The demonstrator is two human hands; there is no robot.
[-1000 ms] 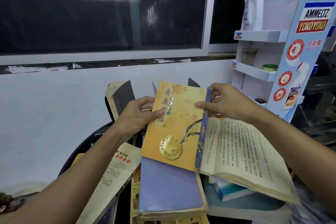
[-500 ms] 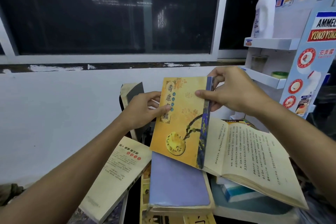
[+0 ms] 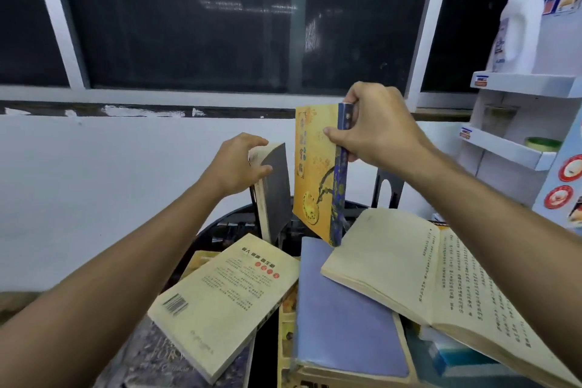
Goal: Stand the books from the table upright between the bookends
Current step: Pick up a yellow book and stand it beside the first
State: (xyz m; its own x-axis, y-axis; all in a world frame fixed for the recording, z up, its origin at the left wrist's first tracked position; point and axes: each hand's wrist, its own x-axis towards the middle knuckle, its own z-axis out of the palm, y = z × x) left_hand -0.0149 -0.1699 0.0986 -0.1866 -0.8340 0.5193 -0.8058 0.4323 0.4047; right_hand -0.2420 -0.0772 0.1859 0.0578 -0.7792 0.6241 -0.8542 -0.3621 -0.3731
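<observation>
The yellow book (image 3: 315, 173) has swung up straight, above the gap between the grey book (image 3: 277, 192) and the bookend (image 3: 389, 186). The right hand (image 3: 378, 129) pinches its spine. The left hand (image 3: 236, 164) has let go and holds the grey book. It looks ready to drop in.

Your yellow book (image 3: 315, 173), the one with the round gold medallion on the cover and a dark blue patterned spine, is off the pile. Your right hand (image 3: 378, 135) pinches it near the top of the spine. It's close to upright, bottom corner just over the lavender book (image 3: 343, 309). Right beside it your left hand (image 3: 236, 164) grips the top of a grey-covered book (image 3: 274, 192), which is standing up with a slight tilt. A black bookend (image 3: 388, 187) with an arched cutout stands off to the right. Still lying flat: a cream book (image 3: 226, 299) with its barcode showing, the lavender one, and an open book (image 3: 441, 287) with yellowed pages overlapping it.
</observation>
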